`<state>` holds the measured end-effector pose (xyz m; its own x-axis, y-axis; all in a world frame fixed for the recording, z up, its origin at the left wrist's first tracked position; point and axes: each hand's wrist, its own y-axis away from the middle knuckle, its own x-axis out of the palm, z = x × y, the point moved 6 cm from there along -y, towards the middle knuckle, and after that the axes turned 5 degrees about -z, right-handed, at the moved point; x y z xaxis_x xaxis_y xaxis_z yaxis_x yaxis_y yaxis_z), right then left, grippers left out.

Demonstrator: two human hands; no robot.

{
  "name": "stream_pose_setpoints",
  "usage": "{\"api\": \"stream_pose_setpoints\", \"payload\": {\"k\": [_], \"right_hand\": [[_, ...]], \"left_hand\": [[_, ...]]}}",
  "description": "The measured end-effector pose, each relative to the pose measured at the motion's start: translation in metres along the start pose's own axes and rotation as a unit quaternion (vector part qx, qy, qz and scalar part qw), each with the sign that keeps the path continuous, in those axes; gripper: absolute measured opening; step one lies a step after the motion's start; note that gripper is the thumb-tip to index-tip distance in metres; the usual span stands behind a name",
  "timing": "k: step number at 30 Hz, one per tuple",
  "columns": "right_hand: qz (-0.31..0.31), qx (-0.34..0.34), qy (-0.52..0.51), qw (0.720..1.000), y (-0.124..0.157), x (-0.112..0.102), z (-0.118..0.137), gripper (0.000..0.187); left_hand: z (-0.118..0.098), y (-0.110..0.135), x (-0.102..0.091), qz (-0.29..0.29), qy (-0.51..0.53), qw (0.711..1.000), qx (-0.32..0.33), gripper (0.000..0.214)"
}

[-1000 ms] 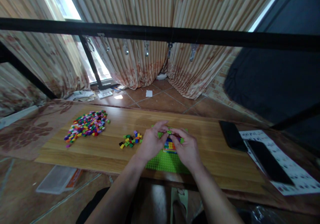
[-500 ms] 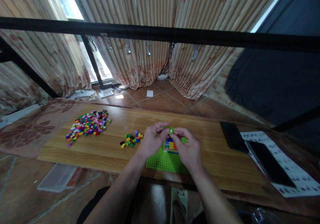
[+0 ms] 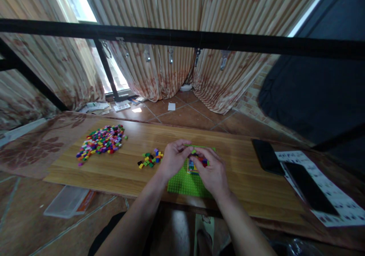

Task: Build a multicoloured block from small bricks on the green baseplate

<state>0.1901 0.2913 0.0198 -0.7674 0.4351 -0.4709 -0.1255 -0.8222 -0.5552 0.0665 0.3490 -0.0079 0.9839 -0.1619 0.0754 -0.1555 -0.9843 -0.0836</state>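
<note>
A small light-green toy brick [image 3: 194, 151] sits between the fingertips of both hands, above the far half of a green studded baseplate [image 3: 182, 184]. My left hand [image 3: 174, 159] pinches it from the left, its thumb pointing right. From the other side my right hand [image 3: 213, 169] has its thumb and forefinger closed at the brick. Below the fingers, a block of multicoloured bricks [image 3: 192, 167] is built up on the baseplate, partly covered by my right hand. Just left of my left hand lies a small group of loose bricks [image 3: 148, 159].
A large heap of mixed bricks [image 3: 102, 142] lies at the left of the wooden table [image 3: 242, 195]. On the right are a black flat case [image 3: 266, 155], a dark phone-like slab [image 3: 310, 187] and a printed sheet [image 3: 339, 201]. A clear plastic lid [image 3: 65, 202] is below the table's left edge.
My right fingers have shifted slightly left and closed nearer my left fingertips at the green brick. More of the baseplate's far edge shows now. The loose bricks stay put.
</note>
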Motion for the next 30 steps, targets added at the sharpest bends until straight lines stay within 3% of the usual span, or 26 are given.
{"api": "stream_pose_setpoints", "payload": {"k": [8, 14, 20, 30], "right_hand": [[-0.005, -0.004, -0.005, 1.000, -0.003, -0.003, -0.004, 0.020], [0.044, -0.020, 0.043, 0.998, -0.006, -0.014, -0.022, 0.021], [0.093, -0.048, 0.103, 0.989, 0.001, -0.004, -0.028, 0.022], [0.073, -0.045, 0.172, 0.981, 0.003, 0.002, -0.021, 0.026]], "left_hand": [[0.003, -0.001, 0.002, 0.008, -0.008, 1.000, 0.014, 0.022], [0.013, -0.008, -0.014, -0.049, -0.150, 0.987, 0.032, 0.021], [0.017, -0.005, -0.004, -0.003, -0.214, 0.977, 0.008, 0.024], [0.026, -0.004, 0.010, 0.026, -0.212, 0.977, -0.007, 0.032]]}}
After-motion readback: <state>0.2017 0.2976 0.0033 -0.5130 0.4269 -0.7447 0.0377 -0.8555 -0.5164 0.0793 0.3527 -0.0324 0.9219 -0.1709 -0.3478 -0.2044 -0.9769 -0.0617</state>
